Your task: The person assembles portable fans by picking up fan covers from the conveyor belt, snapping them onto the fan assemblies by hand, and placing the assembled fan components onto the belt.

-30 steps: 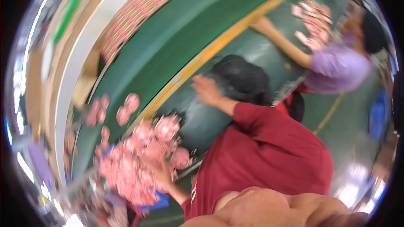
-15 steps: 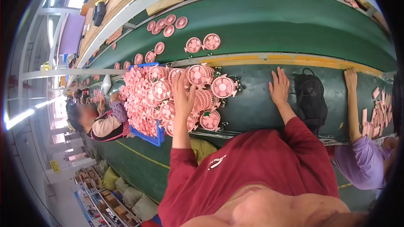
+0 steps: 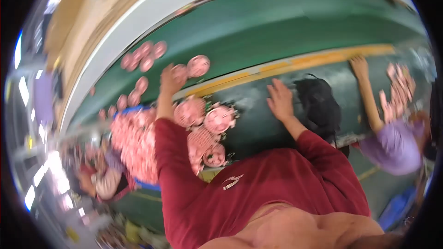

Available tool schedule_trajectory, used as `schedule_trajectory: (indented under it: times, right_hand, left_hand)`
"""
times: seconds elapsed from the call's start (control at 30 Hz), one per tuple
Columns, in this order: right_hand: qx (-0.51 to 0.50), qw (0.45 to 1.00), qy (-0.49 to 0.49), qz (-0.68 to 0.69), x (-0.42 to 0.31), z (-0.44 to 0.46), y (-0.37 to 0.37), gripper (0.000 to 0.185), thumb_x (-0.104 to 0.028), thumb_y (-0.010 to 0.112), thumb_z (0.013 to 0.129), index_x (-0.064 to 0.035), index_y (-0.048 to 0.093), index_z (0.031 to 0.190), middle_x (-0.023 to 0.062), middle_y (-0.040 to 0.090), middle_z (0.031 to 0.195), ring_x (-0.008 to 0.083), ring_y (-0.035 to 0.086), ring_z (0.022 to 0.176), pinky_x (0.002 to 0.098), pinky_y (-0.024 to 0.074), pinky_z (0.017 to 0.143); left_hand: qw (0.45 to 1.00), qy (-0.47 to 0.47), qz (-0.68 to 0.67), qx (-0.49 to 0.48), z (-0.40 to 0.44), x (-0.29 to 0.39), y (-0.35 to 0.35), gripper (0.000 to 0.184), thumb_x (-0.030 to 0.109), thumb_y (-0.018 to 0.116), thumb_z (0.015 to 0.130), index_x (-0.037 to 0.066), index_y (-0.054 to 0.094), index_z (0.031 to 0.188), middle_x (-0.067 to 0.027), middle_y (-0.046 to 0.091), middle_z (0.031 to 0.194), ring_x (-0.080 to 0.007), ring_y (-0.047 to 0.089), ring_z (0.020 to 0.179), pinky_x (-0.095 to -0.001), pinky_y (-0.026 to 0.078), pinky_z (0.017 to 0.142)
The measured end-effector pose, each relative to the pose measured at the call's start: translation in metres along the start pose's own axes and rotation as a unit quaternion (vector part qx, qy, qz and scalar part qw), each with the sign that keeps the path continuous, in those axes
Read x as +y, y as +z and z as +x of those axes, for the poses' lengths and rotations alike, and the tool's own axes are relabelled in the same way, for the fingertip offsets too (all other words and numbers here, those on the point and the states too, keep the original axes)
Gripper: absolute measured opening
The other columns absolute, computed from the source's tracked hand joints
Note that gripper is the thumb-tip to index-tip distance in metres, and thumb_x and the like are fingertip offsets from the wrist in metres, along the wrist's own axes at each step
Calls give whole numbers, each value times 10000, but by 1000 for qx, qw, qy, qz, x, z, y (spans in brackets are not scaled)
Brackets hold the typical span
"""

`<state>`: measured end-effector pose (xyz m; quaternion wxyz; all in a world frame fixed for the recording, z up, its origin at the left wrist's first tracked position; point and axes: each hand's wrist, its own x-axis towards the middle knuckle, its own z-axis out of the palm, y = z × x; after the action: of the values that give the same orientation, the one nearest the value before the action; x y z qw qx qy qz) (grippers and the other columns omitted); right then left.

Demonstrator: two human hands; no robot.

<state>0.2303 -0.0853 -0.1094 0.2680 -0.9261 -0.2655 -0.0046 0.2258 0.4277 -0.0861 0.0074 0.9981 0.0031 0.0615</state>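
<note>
My left hand [image 3: 171, 79] reaches over the green conveyor belt, at the left side of a round pink fan housing [image 3: 180, 73]. It appears to touch that housing, but its fingers are blurred and their grip is unclear. Just right of it lies a second pink fan housing [image 3: 199, 66]. Below my left forearm, stacked pink fan housings [image 3: 190, 111] stand on the dark worktop, one with its round face [image 3: 219, 120] turned up. My right hand [image 3: 280, 99] rests on the worktop with fingers spread, holding nothing, left of a black backpack [image 3: 318, 103].
A heap of pink parts [image 3: 136, 145] fills a blue crate [image 3: 146, 184] at left. Several pink discs [image 3: 146, 63] lie on the green belt [image 3: 258, 27]. A yellow strip [image 3: 295, 66] edges the belt. Co-workers sit at both sides; the right one's hand [image 3: 359, 67] is near pink pieces [image 3: 400, 90].
My left hand has moved from above the stacked housings to the fan housings on the belt. The view has turned and shifted. My right hand stays flat on the worktop.
</note>
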Motion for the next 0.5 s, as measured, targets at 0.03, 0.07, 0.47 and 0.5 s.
schedule_trajectory:
  times: [0.03, 0.07, 0.47, 0.5]
  right_hand:
    - [-9, 1000, -3, 17, 0, 3, -7, 546, -205, 693, 741, -61, 532, 1242, 159, 441, 1398, 333, 397, 1305, 474, 337, 1048]
    - [1, 1000, 9, 6, 7, -3, 10, 521, -200, 682, 736, -50, 550, 1218, 162, 453, 1392, 336, 417, 1295, 481, 350, 1042]
    - [51, 998, -20, 27, 15, -15, 13, 528, -222, 651, 819, -53, 490, 1293, 182, 313, 1491, 331, 286, 1392, 471, 264, 1092]
    - [54, 998, -21, 28, 15, -15, 13, 526, -222, 652, 818, -55, 493, 1290, 182, 314, 1491, 331, 286, 1393, 469, 266, 1090]
  left_hand:
    - [997, 75, 3, 30, 7, 3, -5, 754, 378, 725, 731, 10, 455, 1331, -221, 556, 1235, -398, 516, 1141, -468, 418, 988]
    - [990, 125, -38, -48, 16, -24, 29, 649, 347, 722, 719, 0, 537, 1236, -198, 621, 1131, -404, 563, 1059, -470, 438, 954]
    - [887, -98, -437, -115, 47, 32, -8, 908, 141, 772, 741, -14, 241, 1462, -230, 362, 1375, -350, 385, 1287, -439, 397, 1035]
    - [909, -91, -389, -117, 55, 50, -22, 873, 116, 754, 779, -21, 228, 1461, -212, 301, 1416, -335, 380, 1294, -433, 410, 1035]
